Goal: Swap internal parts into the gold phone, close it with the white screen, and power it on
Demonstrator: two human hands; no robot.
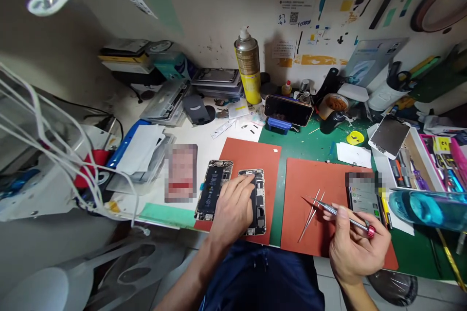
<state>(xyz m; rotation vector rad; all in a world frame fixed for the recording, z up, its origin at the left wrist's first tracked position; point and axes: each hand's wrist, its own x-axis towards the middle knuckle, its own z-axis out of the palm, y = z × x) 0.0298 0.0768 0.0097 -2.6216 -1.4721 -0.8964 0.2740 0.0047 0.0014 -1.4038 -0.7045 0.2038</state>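
Observation:
My left hand (pixel 232 201) lies over an opened phone (pixel 260 206), its fingers stretched out and their tips near the phone's upper end. The palm hides much of that phone's left side. To its left is a second opened phone (pixel 212 185), its black battery and boards exposed. My right hand (pixel 359 250) grips a precision screwdriver (pixel 330 208) with a silver handle and a red end cap. The driver's thin tip points left, above the right-hand mat. A pair of metal tweezers (pixel 305 228) rests on that mat below the tip.
Two reddish-brown mats (pixel 296 180) lie on the bench. A lit phone (pixel 365 193) and a blue bottle (pixel 426 208) are at the right. Behind stand a yellow spray can (pixel 251 75) and a phone on a blue stand (pixel 278 125). White cables (pixel 69 129) hang at left.

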